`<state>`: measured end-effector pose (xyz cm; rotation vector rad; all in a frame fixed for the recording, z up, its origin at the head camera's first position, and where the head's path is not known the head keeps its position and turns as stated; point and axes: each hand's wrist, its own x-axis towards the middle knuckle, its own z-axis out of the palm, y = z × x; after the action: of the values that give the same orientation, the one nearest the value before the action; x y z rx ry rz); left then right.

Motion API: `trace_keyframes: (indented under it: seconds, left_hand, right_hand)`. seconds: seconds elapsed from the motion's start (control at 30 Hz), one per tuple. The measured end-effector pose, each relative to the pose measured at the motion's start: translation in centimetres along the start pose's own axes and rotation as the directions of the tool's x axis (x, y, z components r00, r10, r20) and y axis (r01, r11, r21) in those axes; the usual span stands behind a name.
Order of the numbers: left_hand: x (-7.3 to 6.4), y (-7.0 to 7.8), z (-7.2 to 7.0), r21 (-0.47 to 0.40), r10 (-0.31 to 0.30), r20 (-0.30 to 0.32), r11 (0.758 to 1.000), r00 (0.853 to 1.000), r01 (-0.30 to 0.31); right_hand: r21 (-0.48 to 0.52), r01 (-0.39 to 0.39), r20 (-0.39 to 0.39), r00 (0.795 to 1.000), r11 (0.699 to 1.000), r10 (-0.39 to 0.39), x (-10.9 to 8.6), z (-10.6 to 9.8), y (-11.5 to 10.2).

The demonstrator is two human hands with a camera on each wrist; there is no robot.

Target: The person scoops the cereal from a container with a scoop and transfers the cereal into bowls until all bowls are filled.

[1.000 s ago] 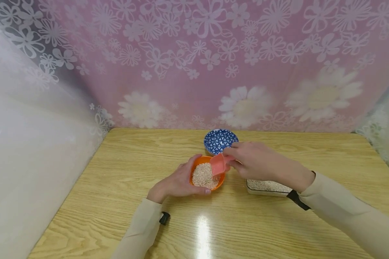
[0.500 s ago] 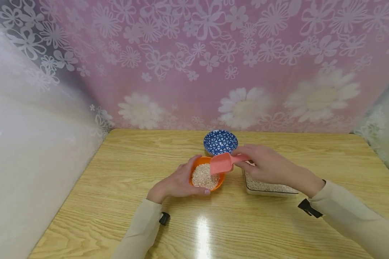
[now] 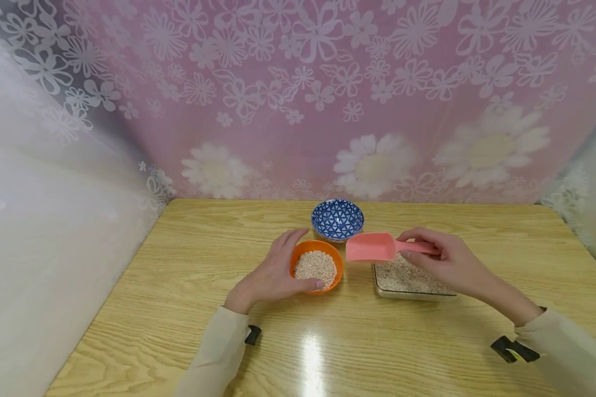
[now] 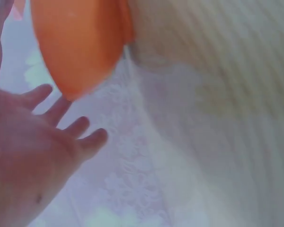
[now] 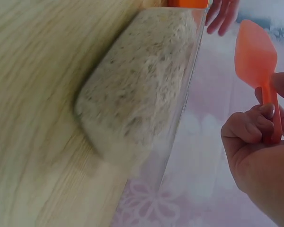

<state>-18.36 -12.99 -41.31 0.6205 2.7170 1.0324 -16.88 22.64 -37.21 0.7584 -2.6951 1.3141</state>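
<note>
One each: scoop (image 3: 371,247), orange bowl (image 3: 324,246), blue bowl (image 3: 338,220), tub (image 3: 414,295)
Right hand (image 3: 449,261) grips scoop; left hand (image 3: 275,277) spreads at orange bowl's nine o'clock.

Head camera looks down and forward from above the near side, well back, taking in tabletop (image 3: 179,331) and flowered backdrop (image 3: 278,105). Left wrist camera sits close and low, rolled sideways, the orange bowl (image 4: 80,47) cut off at top; right wrist camera, also rolled, faces the flake-filled box (image 3: 417,296) at close range. Orange bowl common to all three, only a sliver at the right wrist view's top edge.
</note>
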Motion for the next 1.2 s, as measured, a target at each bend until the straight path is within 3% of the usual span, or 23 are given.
trace_keyframes:
  seconds: [0.2,0.43,0.67,0.93,1.2]
  left_hand:
    - [0.2,2.3,0.1,-0.080,0.077,-0.065,0.993,0.995,-0.082]
    - [1.2,5.0,1.6,-0.094,0.115,-0.040,0.989,0.993,-0.118]
    - [2.5,7.5,3.5,-0.073,0.160,0.001,0.984,0.987,-0.160]
    - [3.5,9.2,5.8,-0.081,0.127,0.044,0.989,0.991,-0.123]
    - [4.2,10.4,7.8,-0.111,0.029,0.036,0.994,0.999,-0.025]
  right_hand:
    - [0.044,-0.014,-0.038,0.999,0.999,0.015,-1.7,-1.4,1.6]
    - [0.009,-0.065,-0.060,0.996,0.998,0.065,-3.3,-2.4,3.9]
    - [-0.048,-0.093,-0.015,0.996,0.994,0.093,-3.8,-2.5,5.0]
    - [-0.196,-0.095,-0.018,0.995,0.976,0.093,-4.3,-3.4,5.5]
    - [-0.434,-0.002,0.014,1.000,0.901,0.009,-4.5,-4.8,5.5]
